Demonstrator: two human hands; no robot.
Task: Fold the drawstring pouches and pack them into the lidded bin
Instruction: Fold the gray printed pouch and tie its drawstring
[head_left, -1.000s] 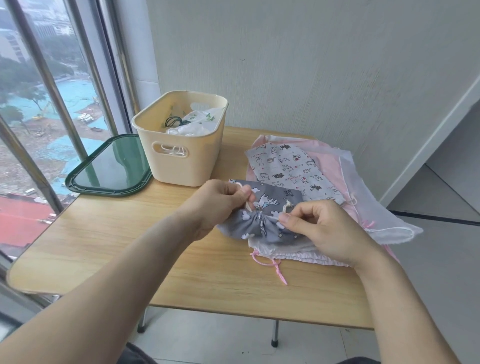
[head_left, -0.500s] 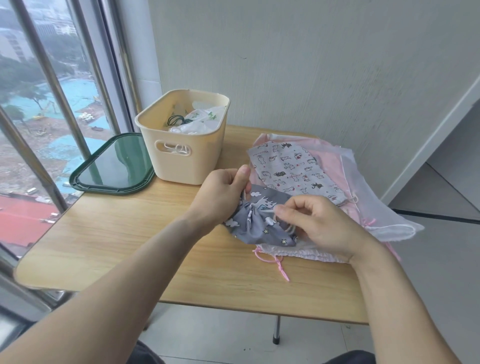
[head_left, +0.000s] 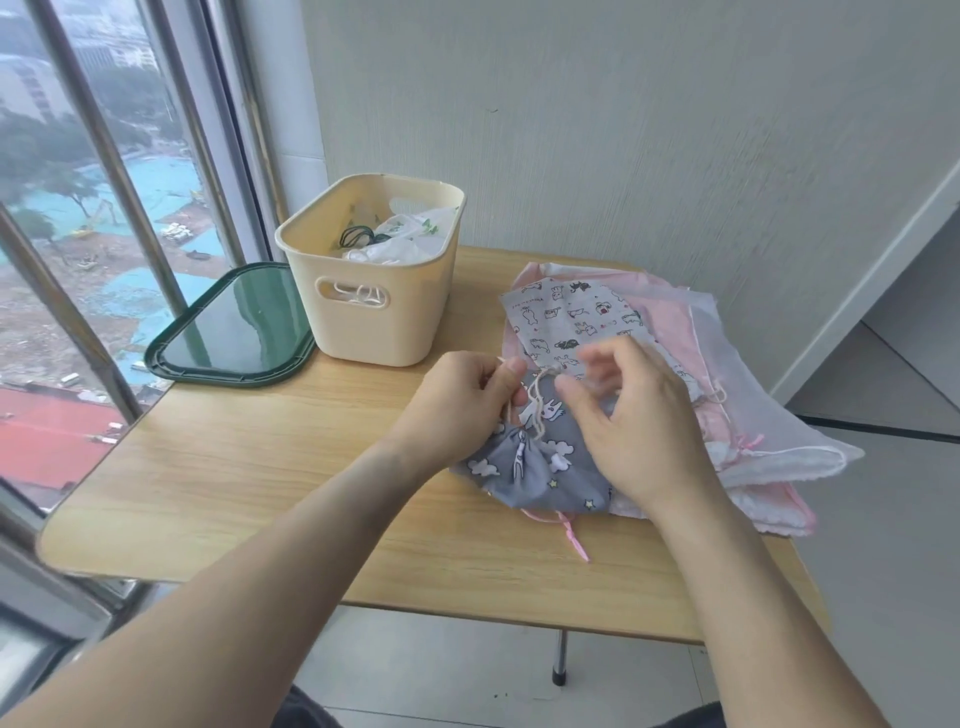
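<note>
A grey drawstring pouch (head_left: 540, 470) with white cloud and animal prints lies bunched on the wooden table (head_left: 270, 478). My left hand (head_left: 457, 400) pinches its cream drawstring (head_left: 537, 400) near the gathered mouth. Just to the right, my right hand (head_left: 628, 421) hovers over the pouch with curled, blurred fingers at the cord; its grip is unclear. The cream bin (head_left: 374, 291) stands open behind, with folded pouches inside. Its dark green lid (head_left: 234, 327) lies to the left.
A pile of other pouches sits at the right: a white animal-print one (head_left: 566, 317) on top, pink ones (head_left: 675, 332) and a sheer white one (head_left: 769, 441) beneath. A pink ribbon (head_left: 574, 535) trails out in front. Window bars run along the left, and the wall stands behind.
Both hands have shifted up along the cord, and the pouch's mouth is gathered tighter. My right hand has lifted and blurs with motion. The pouch now lies bunched lower left of the hands.
</note>
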